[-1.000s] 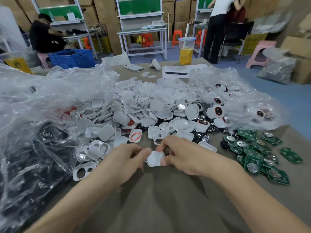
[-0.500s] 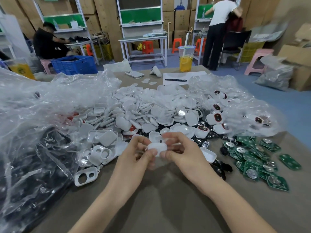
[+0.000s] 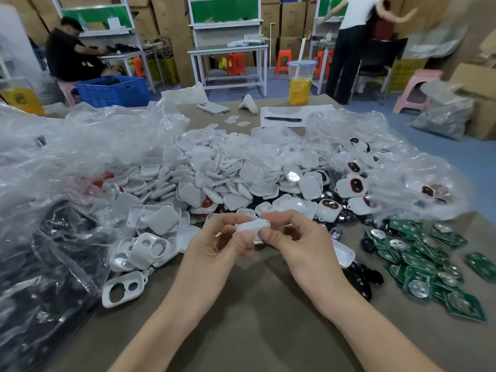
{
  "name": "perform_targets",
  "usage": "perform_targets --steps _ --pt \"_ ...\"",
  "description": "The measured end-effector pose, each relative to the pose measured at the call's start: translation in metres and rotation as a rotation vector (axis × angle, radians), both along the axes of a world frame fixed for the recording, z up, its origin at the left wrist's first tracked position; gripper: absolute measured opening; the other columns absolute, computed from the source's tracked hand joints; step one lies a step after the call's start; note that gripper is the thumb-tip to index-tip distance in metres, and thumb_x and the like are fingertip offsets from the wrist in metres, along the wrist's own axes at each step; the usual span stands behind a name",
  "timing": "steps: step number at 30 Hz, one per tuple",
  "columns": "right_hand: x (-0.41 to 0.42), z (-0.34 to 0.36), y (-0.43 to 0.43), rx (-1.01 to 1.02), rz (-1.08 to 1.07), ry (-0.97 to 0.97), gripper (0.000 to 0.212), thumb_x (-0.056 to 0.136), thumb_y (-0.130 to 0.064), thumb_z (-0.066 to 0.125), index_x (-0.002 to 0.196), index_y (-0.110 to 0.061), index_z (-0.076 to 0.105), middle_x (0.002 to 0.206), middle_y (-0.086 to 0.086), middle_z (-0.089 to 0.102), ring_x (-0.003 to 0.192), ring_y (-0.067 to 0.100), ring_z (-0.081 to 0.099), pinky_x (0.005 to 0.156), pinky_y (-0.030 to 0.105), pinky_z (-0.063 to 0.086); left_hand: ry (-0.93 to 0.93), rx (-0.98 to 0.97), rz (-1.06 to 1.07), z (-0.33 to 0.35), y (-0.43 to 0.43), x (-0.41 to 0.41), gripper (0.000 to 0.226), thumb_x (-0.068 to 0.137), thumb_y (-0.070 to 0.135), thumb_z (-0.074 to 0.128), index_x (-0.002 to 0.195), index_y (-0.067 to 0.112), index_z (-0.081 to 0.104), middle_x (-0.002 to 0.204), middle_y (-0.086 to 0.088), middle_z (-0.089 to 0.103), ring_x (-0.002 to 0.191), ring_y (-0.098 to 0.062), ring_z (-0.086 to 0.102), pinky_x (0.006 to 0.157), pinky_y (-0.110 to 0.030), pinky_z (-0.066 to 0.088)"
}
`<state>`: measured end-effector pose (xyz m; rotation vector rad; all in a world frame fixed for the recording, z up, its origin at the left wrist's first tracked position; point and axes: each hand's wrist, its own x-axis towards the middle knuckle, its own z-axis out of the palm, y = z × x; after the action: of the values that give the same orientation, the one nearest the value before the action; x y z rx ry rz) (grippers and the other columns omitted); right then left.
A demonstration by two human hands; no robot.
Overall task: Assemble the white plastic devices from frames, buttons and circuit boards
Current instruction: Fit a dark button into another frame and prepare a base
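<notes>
Left hand [image 3: 214, 248] and right hand [image 3: 303, 245] pinch one white casing [image 3: 253, 226] together. Right of the grip, a clear bag [image 3: 397, 210] holds finished devices [image 3: 429, 190]; left, a second bag [image 3: 40, 264] holds black parts.

Cardboard boxes [image 3: 271, 20] stacked high along back wall. Blue floor [image 3: 480, 170]. White-framed benches w/ green back panels: ctr bench [image 3: 228, 48], left bench [image 3: 120, 53] w/ seated person [image 3: 69, 52] in black, right bench [image 3: 322, 41] w/ standing person [image 3: 351, 36] in white top. Orange stools [image 3: 235, 63] behind ctr bench. Black chair [image 3: 383, 55] and pink stool [image 3: 418, 84] at right. Blue crate [image 3: 115, 92] on floor, left. Even, soft light.
</notes>
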<state>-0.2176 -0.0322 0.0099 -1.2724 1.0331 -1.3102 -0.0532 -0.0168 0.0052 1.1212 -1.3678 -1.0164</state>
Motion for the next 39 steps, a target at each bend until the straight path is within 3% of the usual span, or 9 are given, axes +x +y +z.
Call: perform_targets --steps 4,10,16,21,25,27,32,34,39 --pt "0.0004 -0.0007 0.0007 0.0 0.006 -0.016 0.019 0.084 -0.001 0.076 0.093 -0.018 0.075 0.079 -0.01 0.076 0.073 -0.003 0.067 0.068 0.007 0.046 0.004 0.006 -0.006 -0.0004 0.0002 0.0005 0.025 0.083 0.049 0.072 0.099 0.031 0.072 0.096 -0.004 0.074 0.088 -0.025 0.075 0.095 -0.055 0.054" --pt "-0.0003 -0.0005 0.0012 0.003 0.007 -0.022 0.019 0.082 -0.002 0.077 0.089 -0.019 0.075 0.08 -0.012 0.076 0.073 -0.006 0.066 0.068 0.005 0.045 0.014 0.0 0.014 -0.0021 0.0002 -0.0003 0.014 0.086 0.034 0.07 0.096 0.025 0.07 0.091 -0.005 0.074 0.085 -0.025 0.074 0.093 -0.056 0.054" --pt "0.0006 0.0001 0.0032 0.012 -0.006 0.028 0.019 0.084 -0.002 0.076 0.088 -0.02 0.075 0.085 -0.012 0.077 0.076 -0.006 0.067 0.072 0.005 0.045 0.029 0.0 0.053 -0.0029 -0.0003 -0.0038 0.013 0.084 0.034 0.071 0.088 0.022 0.07 0.084 -0.005 0.074 0.077 -0.023 0.072 0.083 -0.041 0.059" --pt "0.0033 0.0021 0.0043 0.001 -0.024 0.035 0.017 0.087 -0.006 0.074 0.09 -0.023 0.073 0.079 -0.013 0.075 0.074 -0.005 0.065 0.07 0.005 0.044 0.038 -0.017 0.088 0.0001 0.0008 -0.007 0.019 0.087 0.031 0.068 0.099 0.017 0.072 0.083 -0.001 0.075 0.069 -0.013 0.071 0.068 -0.013 0.051" --pt "0.0008 0.0017 0.0027 0.026 -0.048 0.025 0.015 0.088 -0.017 0.074 0.095 -0.031 0.076 0.087 -0.007 0.075 0.087 0.01 0.071 0.077 0.014 0.05 0.018 0.017 0.021 0.0025 0.0019 -0.0066 0.023 0.088 0.03 0.07 0.11 0.024 0.071 0.096 0.002 0.076 0.077 -0.015 0.073 0.076 -0.016 0.054" --pt "-0.0005 0.0022 0.0024 0.043 -0.026 0.014 0.016 0.088 -0.024 0.075 0.097 -0.036 0.076 0.086 -0.01 0.074 0.082 0.012 0.071 0.074 0.015 0.051 0.002 0.03 0.007 0.0023 0.0015 -0.0061 0.025 0.09 0.024 0.07 0.115 0.024 0.069 0.098 0.001 0.075 0.079 -0.015 0.073 0.078 -0.02 0.056" --pt "-0.0008 0.0047 0.0025 0.08 0.074 -0.048 0.019 0.079 -0.032 0.078 0.098 -0.034 0.076 0.082 -0.008 0.073 0.071 0.013 0.071 0.071 0.019 0.056 -0.084 0.01 0.033 0.0013 0.0024 -0.0035 0.02 0.097 0.023 0.064 0.116 0.03 0.067 0.077 -0.007 0.068 0.066 -0.014 0.065 0.066 -0.024 0.053" --pt "-0.0018 0.0047 0.0016 0.104 0.097 -0.081 0.021 0.076 -0.027 0.081 0.096 -0.029 0.077 0.08 -0.006 0.071 0.07 0.014 0.07 0.07 0.023 0.058 -0.126 0.009 0.015 0.0008 0.0034 -0.001 0.02 0.098 0.031 0.061 0.118 0.033 0.066 0.077 -0.003 0.066 0.068 -0.013 0.063 0.068 -0.028 0.054" --pt "-0.0037 0.0022 0.0014 0.155 0.116 -0.107 0.017 0.078 -0.015 0.081 0.094 -0.02 0.077 0.082 -0.003 0.073 0.069 0.016 0.07 0.064 0.023 0.058 -0.117 0.006 -0.019 0.0009 0.0055 -0.0005 0.022 0.095 0.037 0.06 0.115 0.03 0.067 0.075 0.014 0.066 0.067 -0.004 0.06 0.065 -0.016 0.048"
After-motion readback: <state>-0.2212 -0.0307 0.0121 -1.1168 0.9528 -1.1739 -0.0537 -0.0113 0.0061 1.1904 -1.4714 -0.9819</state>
